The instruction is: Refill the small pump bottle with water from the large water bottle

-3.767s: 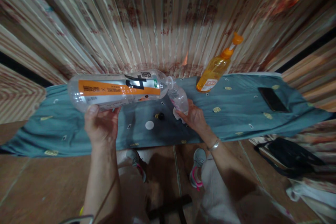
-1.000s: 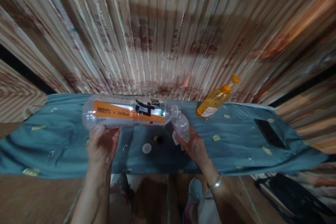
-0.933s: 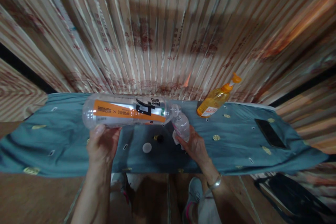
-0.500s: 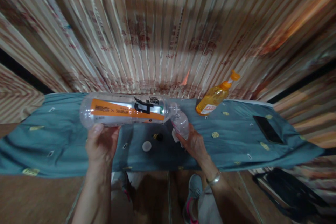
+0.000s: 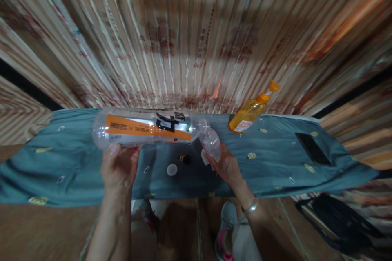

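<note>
My left hand [image 5: 118, 167] grips a large clear bottle with an orange label [image 5: 143, 127], held on its side over the cloth. Its uncapped neck points right and meets the mouth of a small clear bottle [image 5: 210, 142]. My right hand [image 5: 225, 165] holds that small bottle, tilted, low over the table. A white cap [image 5: 172, 169] and a black cap [image 5: 184, 158] lie on the cloth between my hands.
A teal patterned cloth [image 5: 61, 163] covers the narrow table against a striped wall. An orange pump bottle [image 5: 251, 109] stands at the back right. A black phone [image 5: 312, 148] lies far right. A dark bag [image 5: 339, 220] sits on the floor at right.
Both hands and bottles keep the same pose, mouth to mouth. Only the view has shifted slightly since 3.8 s ago.
</note>
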`<state>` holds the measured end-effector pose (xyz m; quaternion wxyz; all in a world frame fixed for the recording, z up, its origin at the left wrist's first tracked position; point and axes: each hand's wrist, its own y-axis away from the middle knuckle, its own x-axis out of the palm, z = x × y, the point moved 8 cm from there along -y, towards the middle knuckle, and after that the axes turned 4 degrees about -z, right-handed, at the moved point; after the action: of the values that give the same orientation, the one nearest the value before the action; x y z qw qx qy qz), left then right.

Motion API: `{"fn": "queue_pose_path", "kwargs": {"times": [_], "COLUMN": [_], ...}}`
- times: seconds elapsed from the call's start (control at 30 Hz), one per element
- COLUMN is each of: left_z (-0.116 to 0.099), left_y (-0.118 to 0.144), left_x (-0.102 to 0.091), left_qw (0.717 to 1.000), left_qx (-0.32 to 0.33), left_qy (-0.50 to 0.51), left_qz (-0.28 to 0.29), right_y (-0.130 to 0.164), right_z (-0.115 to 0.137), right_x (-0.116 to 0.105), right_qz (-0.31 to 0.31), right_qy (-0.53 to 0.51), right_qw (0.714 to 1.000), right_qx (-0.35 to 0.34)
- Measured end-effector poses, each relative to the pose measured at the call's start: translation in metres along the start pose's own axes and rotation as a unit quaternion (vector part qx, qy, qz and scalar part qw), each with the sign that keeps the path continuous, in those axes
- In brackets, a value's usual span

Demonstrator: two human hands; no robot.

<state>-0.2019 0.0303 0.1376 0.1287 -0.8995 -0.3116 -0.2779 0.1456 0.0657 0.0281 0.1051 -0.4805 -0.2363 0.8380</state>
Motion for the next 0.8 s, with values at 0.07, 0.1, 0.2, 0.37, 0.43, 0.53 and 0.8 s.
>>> {"fn": "queue_pose_path", "kwargs": {"times": [0.07, 0.1, 0.2, 0.37, 0.43, 0.53, 0.8], "left_z": [-0.0004, -0.0011, -0.0019, -0.0016, -0.0017, -0.0019, -0.0027], "left_y": [0.0003, 0.0006, 0.0014, 0.0014, 0.0011, 0.0016, 0.0028], "left_x": [0.0012, 0.0018, 0.0037, 0.0024, 0.0009, 0.0010, 0.0031], "left_qw": [1.000, 1.000, 1.000, 1.000, 1.000, 1.000, 1.000], "left_qx": [0.002, 0.005, 0.007, 0.003, 0.004, 0.004, 0.005], "left_qy": [-0.001, -0.001, 0.001, -0.008, -0.011, -0.013, -0.021], "left_qz": [0.001, 0.002, 0.007, 0.011, 0.005, 0.002, 0.010], "right_y": [0.0000, -0.0001, -0.0003, -0.0006, -0.0008, -0.0010, -0.0005], "right_z": [0.0005, 0.0010, 0.0023, 0.0016, 0.0014, 0.0011, 0.0030], "right_x": [-0.0003, -0.0005, -0.0013, -0.0011, -0.0009, -0.0010, -0.0022], "right_qz": [0.000, 0.000, 0.000, 0.008, 0.011, 0.011, -0.008], "right_qy": [0.004, 0.005, 0.007, 0.006, 0.003, 0.007, 0.002], "right_qw": [1.000, 1.000, 1.000, 1.000, 1.000, 1.000, 1.000], "right_qx": [-0.002, -0.004, -0.005, 0.003, 0.005, 0.009, -0.005]}}
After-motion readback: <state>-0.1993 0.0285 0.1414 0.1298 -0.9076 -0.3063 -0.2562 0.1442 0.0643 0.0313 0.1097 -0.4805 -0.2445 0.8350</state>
